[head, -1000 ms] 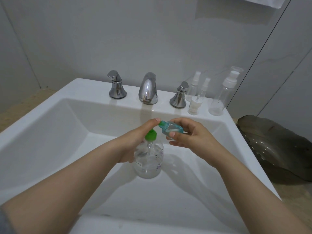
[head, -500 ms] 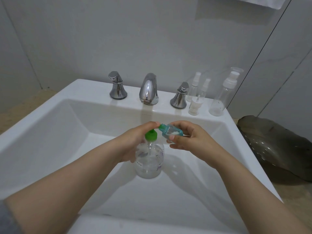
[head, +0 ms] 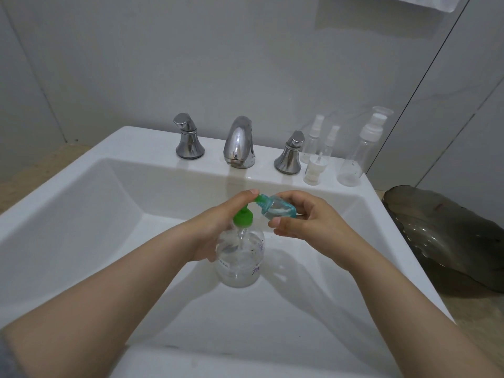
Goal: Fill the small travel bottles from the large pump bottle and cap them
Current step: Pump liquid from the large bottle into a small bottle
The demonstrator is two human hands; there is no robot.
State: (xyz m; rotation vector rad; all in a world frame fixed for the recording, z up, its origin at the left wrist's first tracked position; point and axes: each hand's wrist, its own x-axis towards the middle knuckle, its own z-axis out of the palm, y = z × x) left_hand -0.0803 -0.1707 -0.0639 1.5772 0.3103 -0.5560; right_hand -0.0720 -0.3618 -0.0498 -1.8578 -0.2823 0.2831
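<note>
A large clear pump bottle (head: 241, 257) with a green pump head stands in the white sink basin (head: 81, 214). My left hand (head: 218, 222) wraps round its neck from the left, and its fingers press the pump top. My right hand (head: 305, 216) holds a small blue travel bottle (head: 281, 210) tilted on its side, with its mouth against the green pump nozzle. Clear liquid fills the lower part of the pump bottle.
Three chrome tap fittings (head: 239, 144) line the back ledge. Several clear empty spray bottles (head: 357, 148) stand at the ledge's right end. A dark leaf-shaped tray (head: 447, 236) lies on the counter to the right of the sink.
The pump head has gone down a little under my left hand. The small blue bottle has shifted slightly lower and stays at the nozzle.
</note>
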